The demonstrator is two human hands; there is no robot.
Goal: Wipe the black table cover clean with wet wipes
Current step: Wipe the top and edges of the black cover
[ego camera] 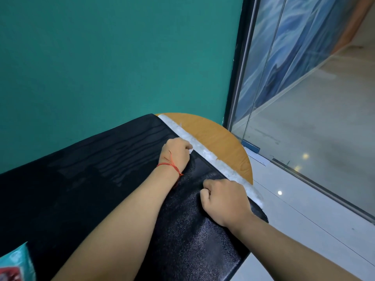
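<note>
A teal packet (pixel 14 262) sits at the near left corner. The black table cover (pixel 81 189) lies over a round wooden table (pixel 219 136). The right hand (pixel 225 199) is curled at the cover's white-fringed edge (pixel 213 157); whether it grips the cover cannot be told. Farther on, the left hand (pixel 176 153), fisted, clutches a white wet wipe (pixel 190 151) on the cover beside that edge.

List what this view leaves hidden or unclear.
1. Head view: wipe shows only a white scrap; left hand curls over the rest.
2. Head view: right hand has its fingers tucked under; grip on the cover cannot be told.
3. Head view: packet cut off by the bottom-left corner.
</note>
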